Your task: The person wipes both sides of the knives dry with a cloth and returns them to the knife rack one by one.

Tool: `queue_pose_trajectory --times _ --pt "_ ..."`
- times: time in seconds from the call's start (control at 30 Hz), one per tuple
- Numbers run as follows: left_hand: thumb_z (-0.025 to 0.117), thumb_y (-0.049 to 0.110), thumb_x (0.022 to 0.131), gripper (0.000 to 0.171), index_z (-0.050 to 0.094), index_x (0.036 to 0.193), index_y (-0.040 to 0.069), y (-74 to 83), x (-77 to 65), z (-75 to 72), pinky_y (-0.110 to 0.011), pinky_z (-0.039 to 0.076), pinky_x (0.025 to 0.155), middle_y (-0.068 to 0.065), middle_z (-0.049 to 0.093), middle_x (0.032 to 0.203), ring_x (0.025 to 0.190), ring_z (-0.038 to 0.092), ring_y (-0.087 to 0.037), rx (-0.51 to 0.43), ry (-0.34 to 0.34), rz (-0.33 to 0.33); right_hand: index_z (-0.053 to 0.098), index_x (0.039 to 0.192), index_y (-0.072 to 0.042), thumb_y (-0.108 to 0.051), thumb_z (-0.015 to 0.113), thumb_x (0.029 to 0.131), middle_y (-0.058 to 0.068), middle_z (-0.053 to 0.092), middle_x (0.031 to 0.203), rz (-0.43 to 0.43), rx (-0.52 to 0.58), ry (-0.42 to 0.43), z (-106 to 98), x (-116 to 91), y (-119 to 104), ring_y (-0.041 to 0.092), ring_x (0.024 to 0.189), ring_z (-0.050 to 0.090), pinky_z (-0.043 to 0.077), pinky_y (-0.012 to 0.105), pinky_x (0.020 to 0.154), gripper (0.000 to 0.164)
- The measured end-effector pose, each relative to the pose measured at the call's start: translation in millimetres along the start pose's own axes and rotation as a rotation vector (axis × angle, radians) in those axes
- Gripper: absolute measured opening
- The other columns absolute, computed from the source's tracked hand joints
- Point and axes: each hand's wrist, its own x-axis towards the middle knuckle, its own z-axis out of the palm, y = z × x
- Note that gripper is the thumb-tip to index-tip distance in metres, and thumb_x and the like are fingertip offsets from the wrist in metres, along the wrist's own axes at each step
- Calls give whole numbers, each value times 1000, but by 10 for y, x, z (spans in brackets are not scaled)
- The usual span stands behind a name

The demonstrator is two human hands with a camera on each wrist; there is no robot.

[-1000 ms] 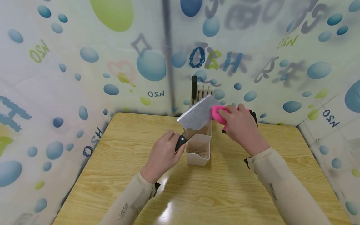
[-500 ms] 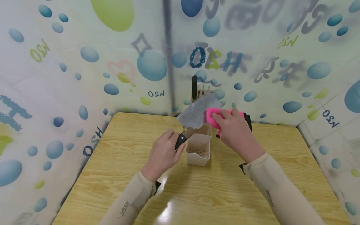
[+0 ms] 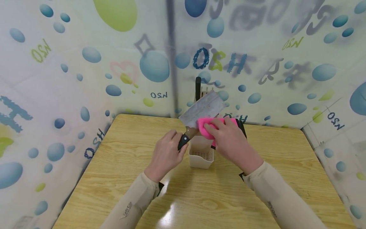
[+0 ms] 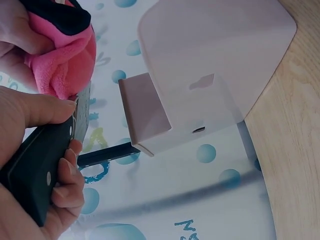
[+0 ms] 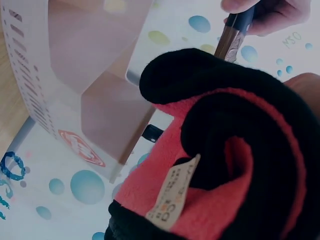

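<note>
My left hand (image 3: 167, 152) grips the black handle (image 4: 42, 165) of a cleaver (image 3: 201, 109), whose broad grey blade tilts up to the right. In my right hand (image 3: 233, 143) is a folded pink cloth (image 3: 208, 127) with black edging, held against the blade's lower part near the handle. The right wrist view shows the cloth (image 5: 200, 185) bunched up close, with a small white label; it hides most of the blade there. Below and behind the cleaver stands a beige knife holder (image 3: 201, 161) with perforated compartments, and a black-handled knife (image 3: 198, 89) sticks up from its back.
The holder stands on a wood-grain table (image 3: 120, 171), which ends at the back against a wall (image 3: 128, 47) printed with blue bubbles and letters. More of the holder's pale side (image 4: 215, 65) fills the left wrist view.
My right hand has slid the pink cloth down and left along the blade, from near its far end to near the handle. The left hand holds the cleaver almost still.
</note>
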Motion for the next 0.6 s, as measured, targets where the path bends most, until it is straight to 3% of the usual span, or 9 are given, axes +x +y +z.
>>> queue_pose_trajectory --times 0.33,0.6 --pt "81 11 86 19 70 94 -2 3 8 -11 -33 49 55 -9 58 83 67 54 -20 7 10 10 73 127 -4 -6 85 77 21 70 120 32 1 -34 1 37 -8 40 105 66 50 53 99 50" --pt "82 10 86 17 71 92 -1 -9 -12 -2 -30 47 54 -7 59 81 66 54 -17 -6 18 20 75 122 -5 -8 86 78 21 70 110 74 -63 21 48 37 172 39 90 62 51 46 82 46"
